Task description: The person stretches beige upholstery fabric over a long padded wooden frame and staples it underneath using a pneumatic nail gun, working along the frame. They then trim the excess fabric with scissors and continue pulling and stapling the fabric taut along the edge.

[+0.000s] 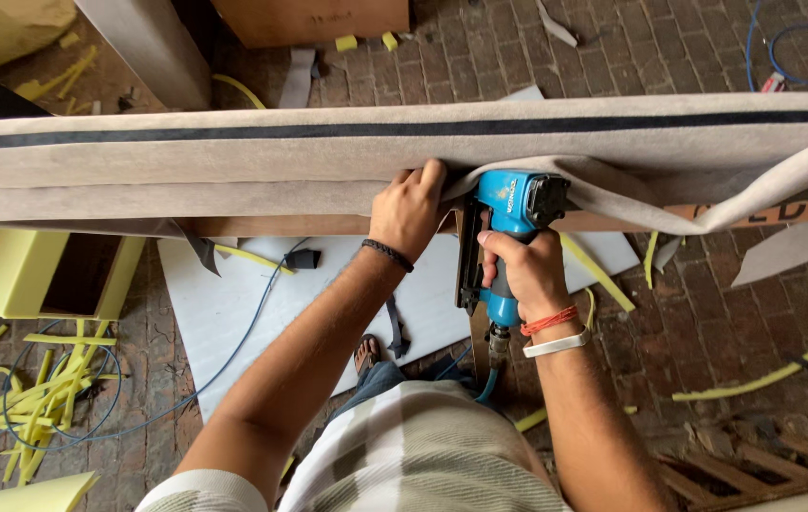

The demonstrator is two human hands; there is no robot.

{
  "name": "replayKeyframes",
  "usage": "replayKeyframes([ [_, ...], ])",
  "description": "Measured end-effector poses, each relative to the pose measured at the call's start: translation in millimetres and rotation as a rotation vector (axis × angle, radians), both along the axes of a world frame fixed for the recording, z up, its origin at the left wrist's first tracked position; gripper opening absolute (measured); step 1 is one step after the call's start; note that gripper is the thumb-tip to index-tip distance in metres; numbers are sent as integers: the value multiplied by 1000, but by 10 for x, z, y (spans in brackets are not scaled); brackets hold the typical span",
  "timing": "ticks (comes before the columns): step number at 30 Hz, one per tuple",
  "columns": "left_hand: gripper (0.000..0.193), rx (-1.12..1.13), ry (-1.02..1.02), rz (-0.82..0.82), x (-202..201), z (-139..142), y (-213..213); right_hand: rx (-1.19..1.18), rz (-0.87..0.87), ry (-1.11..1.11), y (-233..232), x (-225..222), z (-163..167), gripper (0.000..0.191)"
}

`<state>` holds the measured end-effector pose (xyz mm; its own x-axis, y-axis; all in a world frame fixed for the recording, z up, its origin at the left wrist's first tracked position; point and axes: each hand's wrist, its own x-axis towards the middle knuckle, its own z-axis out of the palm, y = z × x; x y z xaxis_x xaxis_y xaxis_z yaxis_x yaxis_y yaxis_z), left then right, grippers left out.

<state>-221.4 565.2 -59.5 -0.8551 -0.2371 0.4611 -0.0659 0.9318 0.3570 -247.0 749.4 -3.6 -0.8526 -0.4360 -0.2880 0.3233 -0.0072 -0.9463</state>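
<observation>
A long upholstered panel (pixel 233 152) covered in beige fabric with a dark stripe spans the view. My left hand (pixel 408 210) pinches and pulls the loose fabric edge (pixel 613 194) down over the panel's wooden frame (pixel 309 225). My right hand (pixel 523 270) grips a blue pneumatic staple gun (pixel 508 213), its nose pressed up against the frame just right of my left hand. A blue air hose (pixel 491 384) leaves the gun's handle bottom.
A white sheet (pixel 233 303) lies on the brick floor below the panel. Yellow foam strips (pixel 25 398) and a blue hose loop are at left, a yellow foam box (pixel 6 270) beside them. Wooden slats (pixel 783 460) sit lower right.
</observation>
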Motion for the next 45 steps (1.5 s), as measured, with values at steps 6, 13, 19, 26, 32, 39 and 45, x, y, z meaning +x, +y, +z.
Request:
replayKeyframes([
  [6,11,-223,-443,-14,-271,133,-148,28,14,17,31,-73,-81,18],
  [13,10,-570,-65,-152,-103,262,-256,-12,19,16,40,-113,-192,21],
  [19,93,-575,-12,44,-378,638,-310,44,18,59,15,-74,-154,22],
  [26,87,-336,-198,-33,-401,818,-284,200,36,187,4,-16,-60,22],
  [32,77,-337,-209,-22,-407,824,-292,320,21,233,-124,83,32,24],
  [39,64,-270,-95,-49,-391,693,-299,559,-42,286,-286,142,77,21],
  [45,83,-429,162,-1,-187,631,-213,426,-43,213,-216,107,136,16],
])
